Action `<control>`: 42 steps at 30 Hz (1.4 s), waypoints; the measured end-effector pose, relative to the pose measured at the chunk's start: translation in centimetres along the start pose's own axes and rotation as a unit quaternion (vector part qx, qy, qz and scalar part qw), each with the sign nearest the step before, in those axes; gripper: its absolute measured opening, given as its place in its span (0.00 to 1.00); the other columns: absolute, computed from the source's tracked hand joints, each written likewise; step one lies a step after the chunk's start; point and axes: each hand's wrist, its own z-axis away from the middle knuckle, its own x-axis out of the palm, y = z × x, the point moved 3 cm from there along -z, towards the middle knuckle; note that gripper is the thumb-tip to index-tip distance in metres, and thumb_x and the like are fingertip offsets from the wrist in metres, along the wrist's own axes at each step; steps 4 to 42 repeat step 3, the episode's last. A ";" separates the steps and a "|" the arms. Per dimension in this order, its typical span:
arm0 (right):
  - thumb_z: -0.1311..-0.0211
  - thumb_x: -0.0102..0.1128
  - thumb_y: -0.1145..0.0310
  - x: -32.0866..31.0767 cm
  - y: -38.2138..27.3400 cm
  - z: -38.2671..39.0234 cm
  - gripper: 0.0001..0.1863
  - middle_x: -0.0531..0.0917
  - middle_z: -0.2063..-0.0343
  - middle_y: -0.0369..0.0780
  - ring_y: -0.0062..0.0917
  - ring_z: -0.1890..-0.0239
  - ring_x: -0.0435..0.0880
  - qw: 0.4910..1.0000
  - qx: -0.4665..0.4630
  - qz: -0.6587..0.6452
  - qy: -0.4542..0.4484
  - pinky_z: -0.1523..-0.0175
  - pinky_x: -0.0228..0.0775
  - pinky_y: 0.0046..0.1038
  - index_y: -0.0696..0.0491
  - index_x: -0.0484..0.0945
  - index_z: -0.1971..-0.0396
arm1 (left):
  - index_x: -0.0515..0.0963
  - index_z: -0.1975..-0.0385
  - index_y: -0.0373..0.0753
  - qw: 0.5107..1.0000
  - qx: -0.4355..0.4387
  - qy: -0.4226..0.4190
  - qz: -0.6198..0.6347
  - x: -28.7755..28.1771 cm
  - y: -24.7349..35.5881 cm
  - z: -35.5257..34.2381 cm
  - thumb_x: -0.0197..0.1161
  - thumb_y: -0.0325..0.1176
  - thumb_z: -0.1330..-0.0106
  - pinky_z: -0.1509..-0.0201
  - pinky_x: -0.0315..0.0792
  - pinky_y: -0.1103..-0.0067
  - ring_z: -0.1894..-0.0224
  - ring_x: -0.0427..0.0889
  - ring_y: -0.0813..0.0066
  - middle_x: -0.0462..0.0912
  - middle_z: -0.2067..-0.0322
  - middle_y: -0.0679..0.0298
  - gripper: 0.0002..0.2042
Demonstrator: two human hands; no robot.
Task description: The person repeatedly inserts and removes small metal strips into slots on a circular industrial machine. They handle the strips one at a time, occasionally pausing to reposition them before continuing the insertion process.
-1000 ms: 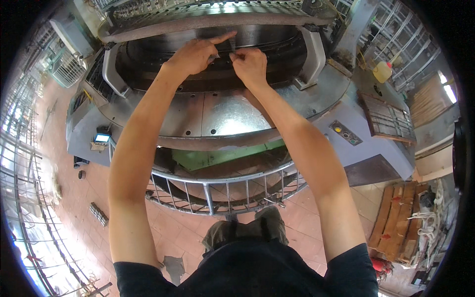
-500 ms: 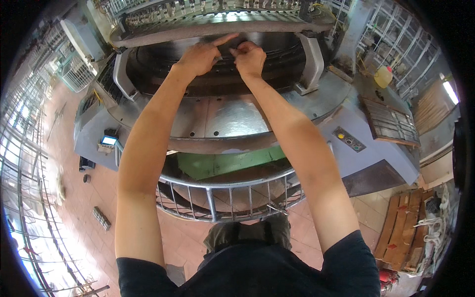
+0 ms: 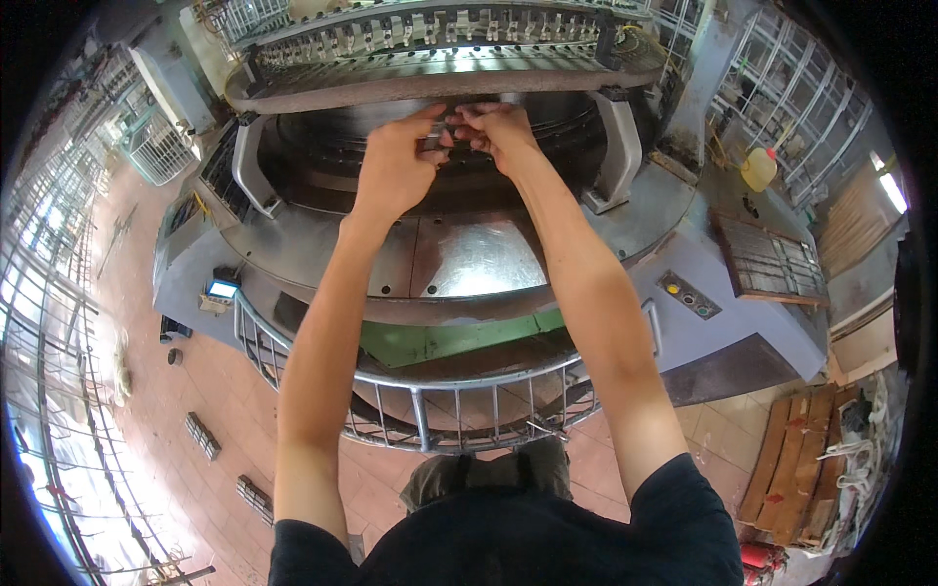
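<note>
Both arms reach into the opening of a large circular knitting machine, under its thick brown ring (image 3: 440,95). My left hand (image 3: 399,161) has its fingers curled inward, thumb and forefinger close together. Facing it, my right hand (image 3: 498,132) is bent with its fingertips drawn together, almost meeting the left ones. Something small and greyish shows at the left fingertips, too small to name. Behind the hands lies the dark, round inner wall (image 3: 322,137) of the machine. Below them spreads a shiny metal plate (image 3: 479,256) with small holes.
Metal legs (image 3: 616,151) flank the opening. A curved grey railing (image 3: 420,405) stands between my body and the machine's green panel (image 3: 459,338). At right are a button panel (image 3: 689,294), a yellowish jug (image 3: 758,170) and stacked brown boards (image 3: 796,459). Dark blocks (image 3: 202,436) lie on the tiled floor.
My left forefinger, stretched out before, is now curled in. Both hands have come closer together, the left turning toward the right. The view has shifted slightly, showing more of the machine's top.
</note>
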 end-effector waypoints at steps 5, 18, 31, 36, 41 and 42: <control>0.32 0.61 0.80 0.4 -0.7 -0.5 0.07 0.88 0.67 0.46 0.25 0.69 0.87 0.999 -0.021 -0.042 -0.001 0.76 0.68 0.18 0.66 0.80 0.57 | 0.84 0.61 0.33 0.935 -0.135 0.046 0.326 -0.2 -0.5 1.5 0.63 0.18 0.37 0.55 0.84 0.64 0.56 0.88 0.47 0.80 0.40 0.50 0.07; 0.32 0.61 0.80 0.4 -0.7 -0.5 0.07 0.88 0.67 0.46 0.25 0.69 0.87 0.999 -0.021 -0.042 -0.001 0.76 0.68 0.18 0.66 0.80 0.57 | 0.84 0.61 0.33 0.935 -0.135 0.046 0.326 -0.2 -0.5 1.5 0.63 0.18 0.37 0.55 0.84 0.64 0.56 0.88 0.47 0.80 0.40 0.50 0.07; 0.32 0.61 0.80 0.4 -0.7 -0.5 0.07 0.88 0.67 0.46 0.25 0.69 0.87 0.999 -0.021 -0.042 -0.001 0.76 0.68 0.18 0.66 0.80 0.57 | 0.84 0.61 0.33 0.935 -0.135 0.046 0.326 -0.2 -0.5 1.5 0.63 0.18 0.37 0.55 0.84 0.64 0.56 0.88 0.47 0.80 0.40 0.50 0.07; 0.32 0.61 0.80 0.4 -0.7 -0.5 0.07 0.88 0.67 0.46 0.25 0.69 0.87 0.999 -0.021 -0.042 -0.001 0.76 0.68 0.18 0.66 0.80 0.57 | 0.84 0.61 0.33 0.935 -0.135 0.046 0.326 -0.2 -0.5 1.5 0.63 0.18 0.37 0.55 0.84 0.64 0.56 0.88 0.47 0.80 0.40 0.50 0.07; 0.32 0.61 0.80 0.4 -0.7 -0.5 0.07 0.88 0.67 0.46 0.25 0.69 0.87 0.999 -0.021 -0.042 -0.001 0.76 0.68 0.18 0.66 0.80 0.57 | 0.84 0.61 0.33 0.935 -0.135 0.046 0.326 -0.2 -0.5 1.5 0.63 0.18 0.37 0.55 0.84 0.64 0.56 0.88 0.47 0.80 0.40 0.50 0.07; 0.32 0.61 0.80 0.4 -0.7 -0.5 0.07 0.88 0.67 0.46 0.25 0.69 0.87 0.999 -0.021 -0.042 -0.001 0.76 0.68 0.18 0.66 0.80 0.57 | 0.84 0.61 0.33 0.935 -0.135 0.046 0.326 -0.2 -0.5 1.5 0.63 0.18 0.37 0.55 0.84 0.64 0.56 0.88 0.47 0.80 0.40 0.50 0.07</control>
